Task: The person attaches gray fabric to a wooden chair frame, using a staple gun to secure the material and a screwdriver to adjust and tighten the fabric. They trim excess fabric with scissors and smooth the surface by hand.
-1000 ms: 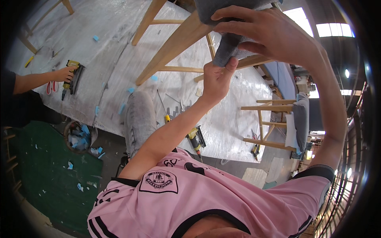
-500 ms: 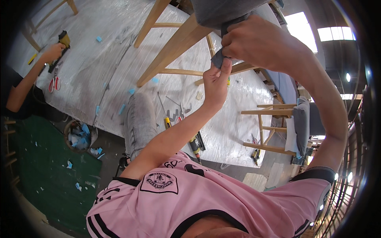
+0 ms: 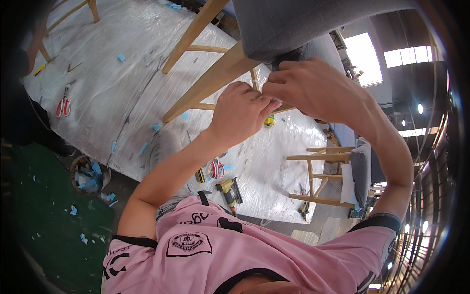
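Note:
An upturned chair with a pale wooden frame [image 3: 215, 78] and grey fabric upholstery [image 3: 293, 24] fills the top of the view. My left hand [image 3: 240, 112] is closed against the wooden rail, pinching the grey fabric's edge at the corner. My right hand [image 3: 313, 88] meets it from the right, its fingers also closed on the fabric fold below the seat. The fingertips of both hands touch. What lies between the fingers is hidden.
A table wrapped in plastic film [image 3: 122, 83] carries red-handled scissors [image 3: 62, 105], a second pair [image 3: 215, 169], a yellow nail gun [image 3: 230, 191] and blue scraps. A bin of blue scraps [image 3: 88, 174] stands on the green floor. More wooden chairs [image 3: 338, 171] stand at right.
My hands have drawn together at the fabric corner, with my right hand lower than before. The co-worker's hand holding a tool at far left has left the view.

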Tool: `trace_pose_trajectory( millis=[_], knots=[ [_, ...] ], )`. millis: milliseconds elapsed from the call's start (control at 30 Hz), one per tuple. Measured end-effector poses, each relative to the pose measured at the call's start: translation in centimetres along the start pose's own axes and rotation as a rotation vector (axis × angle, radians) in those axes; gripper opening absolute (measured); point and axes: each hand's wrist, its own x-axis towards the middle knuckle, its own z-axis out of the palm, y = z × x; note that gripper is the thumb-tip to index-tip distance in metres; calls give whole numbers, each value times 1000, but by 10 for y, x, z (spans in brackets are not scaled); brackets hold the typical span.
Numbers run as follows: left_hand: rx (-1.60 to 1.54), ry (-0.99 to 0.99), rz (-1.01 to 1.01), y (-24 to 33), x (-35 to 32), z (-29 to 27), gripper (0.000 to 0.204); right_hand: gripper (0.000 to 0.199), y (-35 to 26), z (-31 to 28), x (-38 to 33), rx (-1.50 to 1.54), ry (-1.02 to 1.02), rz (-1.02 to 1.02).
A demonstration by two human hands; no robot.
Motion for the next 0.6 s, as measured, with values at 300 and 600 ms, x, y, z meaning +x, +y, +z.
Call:
trace_pose_trajectory(
  millis=[300, 600],
  knots=[
    [-122, 96, -70, 12, -15, 6, 32, 31, 13, -9, 1, -279, -226, 184],
    [-72, 92, -216, 23, -25, 3, 33, 40, 11, 6, -5, -162, -82, 195]
  ],
)
